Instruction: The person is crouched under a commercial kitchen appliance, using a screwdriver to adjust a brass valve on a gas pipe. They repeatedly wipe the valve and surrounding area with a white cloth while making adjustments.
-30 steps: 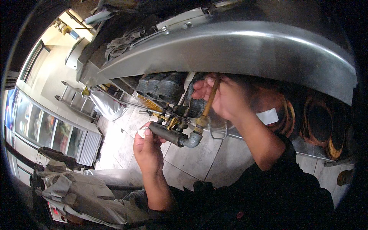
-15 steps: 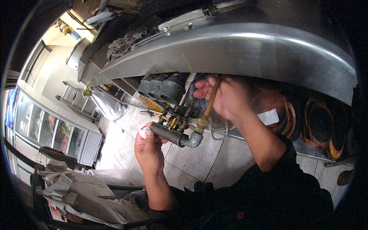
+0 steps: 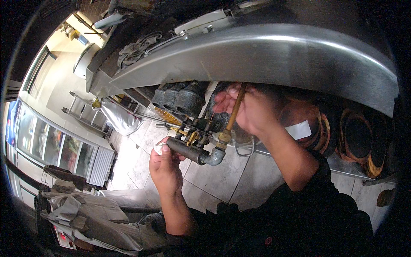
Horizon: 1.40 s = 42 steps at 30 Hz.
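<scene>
My left hand (image 3: 168, 166) is closed at the free end of a dark pipe (image 3: 186, 150), with a small white piece (image 3: 159, 149) between thumb and fingers. Small valves with yellow parts (image 3: 191, 138) line that pipe. A grey elbow fitting (image 3: 215, 157) joins it to a brownish, upright pipe (image 3: 236, 110) with a brass nut. My right hand (image 3: 253, 112) reaches behind this upright pipe, under the steel front edge. Its fingers are smeared by motion, close to a thin copper-coloured line (image 3: 212, 116); whether they hold it, I cannot tell.
A curved stainless steel panel (image 3: 257, 51) overhangs both hands. Dark metal burner tubes (image 3: 188, 99) sit beneath it. Round wooden boards (image 3: 357, 132) stack on a shelf at right. A glass-door fridge (image 3: 51, 137) and a ladder (image 3: 85, 109) stand left, above a tiled floor (image 3: 214, 184).
My right hand's fingers have shifted slightly and blurred behind the upright pipe. My left hand stays at the dark pipe's end. The view has moved very slightly.
</scene>
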Each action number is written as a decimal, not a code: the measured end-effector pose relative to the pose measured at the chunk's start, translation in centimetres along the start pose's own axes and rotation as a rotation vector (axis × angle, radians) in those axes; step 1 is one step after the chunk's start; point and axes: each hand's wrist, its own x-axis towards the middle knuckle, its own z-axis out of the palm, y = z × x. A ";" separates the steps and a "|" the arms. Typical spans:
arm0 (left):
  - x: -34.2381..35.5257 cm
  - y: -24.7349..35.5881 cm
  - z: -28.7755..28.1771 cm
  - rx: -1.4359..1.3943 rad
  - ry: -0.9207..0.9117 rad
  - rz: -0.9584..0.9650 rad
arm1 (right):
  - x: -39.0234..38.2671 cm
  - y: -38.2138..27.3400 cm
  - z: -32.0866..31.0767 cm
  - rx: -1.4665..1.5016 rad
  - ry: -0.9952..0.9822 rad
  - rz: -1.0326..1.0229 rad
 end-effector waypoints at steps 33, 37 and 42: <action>0.0 -0.3 -0.4 0.018 -0.010 0.011 | -1.5 0.1 2.1 -0.696 -0.098 0.089; 0.1 -0.3 -0.3 0.012 0.005 0.016 | -1.5 -0.2 2.5 -0.738 -0.079 0.135; 0.3 -0.4 -0.4 0.025 -0.019 0.018 | -1.3 0.8 1.5 -0.657 -0.144 0.079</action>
